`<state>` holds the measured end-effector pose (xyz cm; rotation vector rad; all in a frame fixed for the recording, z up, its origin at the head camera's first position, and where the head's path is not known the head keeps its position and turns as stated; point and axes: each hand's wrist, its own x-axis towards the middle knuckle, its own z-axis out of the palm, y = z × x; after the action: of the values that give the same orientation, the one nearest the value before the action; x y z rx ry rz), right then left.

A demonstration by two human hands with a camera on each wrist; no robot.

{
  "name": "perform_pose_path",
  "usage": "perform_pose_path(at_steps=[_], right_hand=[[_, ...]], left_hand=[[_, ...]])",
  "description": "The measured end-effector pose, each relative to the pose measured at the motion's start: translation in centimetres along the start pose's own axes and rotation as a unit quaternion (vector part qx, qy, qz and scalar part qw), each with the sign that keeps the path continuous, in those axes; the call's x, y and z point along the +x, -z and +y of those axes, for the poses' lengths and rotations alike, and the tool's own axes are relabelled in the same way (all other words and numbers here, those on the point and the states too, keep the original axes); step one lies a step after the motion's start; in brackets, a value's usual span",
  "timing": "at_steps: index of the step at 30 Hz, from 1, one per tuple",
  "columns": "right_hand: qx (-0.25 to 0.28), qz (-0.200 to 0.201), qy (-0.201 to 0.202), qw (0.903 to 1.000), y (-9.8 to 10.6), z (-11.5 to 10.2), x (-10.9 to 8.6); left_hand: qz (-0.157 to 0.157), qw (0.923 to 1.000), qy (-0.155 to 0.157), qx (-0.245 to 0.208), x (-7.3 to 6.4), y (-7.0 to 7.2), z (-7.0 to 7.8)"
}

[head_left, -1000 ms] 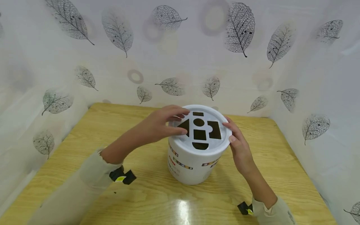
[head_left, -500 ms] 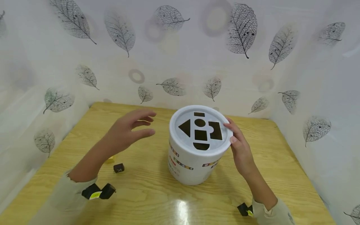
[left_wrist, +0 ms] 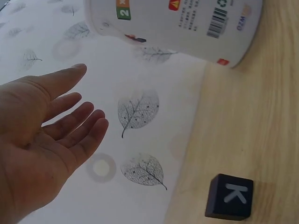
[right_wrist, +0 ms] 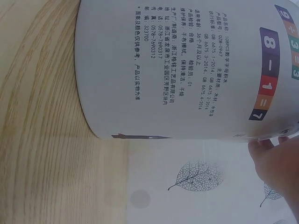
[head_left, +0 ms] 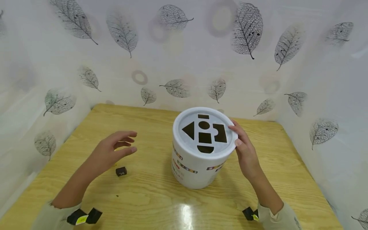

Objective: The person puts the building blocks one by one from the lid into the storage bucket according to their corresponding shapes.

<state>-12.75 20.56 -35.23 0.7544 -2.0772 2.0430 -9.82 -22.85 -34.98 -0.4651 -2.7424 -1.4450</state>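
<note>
A white toy-block bucket (head_left: pixel 191 174) stands upright on the table, its lid (head_left: pixel 191 148) cut with dark shaped holes: a triangle, a circle, a square and others. My right hand (head_left: pixel 245 150) holds the bucket's right rim, thumb and fingertips at the lid's edge. In the right wrist view, part of that hand (right_wrist: pixel 280 161) shows at the rim. To the left of the bucket, my left hand (head_left: pixel 113 147) hovers with loosely bent fingers and holds nothing. Below it lies a small black cube (head_left: pixel 121 171), which shows a letter K in the left wrist view.
The wooden table (head_left: pixel 149 198) reaches back to a white curtain (head_left: pixel 184 57) printed with leaves, which also closes off both sides. A bit of yellow (head_left: pixel 115 164) peeks out beside my left wrist. Black wrist mounts (head_left: pixel 84 216) sit at the sleeve cuffs.
My left hand has left the top of the lid and drawn back left and toward me, uncovering the triangle hole and the black cube. My right hand and the bucket have hardly moved.
</note>
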Motion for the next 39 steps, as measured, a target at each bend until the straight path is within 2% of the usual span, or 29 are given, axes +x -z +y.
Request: perform_pose_path(at_steps=[11, 18, 21, 24, 31, 39], right_hand=[[0.000, -0.003, 0.002, 1.0000, -0.1, 0.2, 0.0], [0.000, -0.001, -0.002, 1.0000, -0.1, 0.2, -0.1], [-0.001, -0.004, -0.001, 1.0000, 0.0, 0.2, 0.0], [-0.005, -0.005, 0.000, 1.0000, 0.0, 0.2, 0.0], [0.000, -0.002, 0.004, 1.0000, 0.1, 0.3, -0.1], [-0.005, -0.004, 0.001, 1.0000, 0.0, 0.3, 0.2]], left_hand=[[0.017, 0.9982, 0.057, -0.009, -3.2, -1.5, -3.3], [0.017, 0.9941, 0.107, 0.011, -5.1, -2.0, -4.6], [0.020, 0.9928, 0.118, 0.012, -5.7, -2.1, -5.2], [0.027, 0.9922, 0.119, 0.025, -6.2, -2.2, -5.7], [0.049, 0.9929, 0.097, 0.049, -6.6, -2.4, -6.7], [0.062, 0.9912, 0.100, 0.061, -6.9, -2.7, -7.5]])
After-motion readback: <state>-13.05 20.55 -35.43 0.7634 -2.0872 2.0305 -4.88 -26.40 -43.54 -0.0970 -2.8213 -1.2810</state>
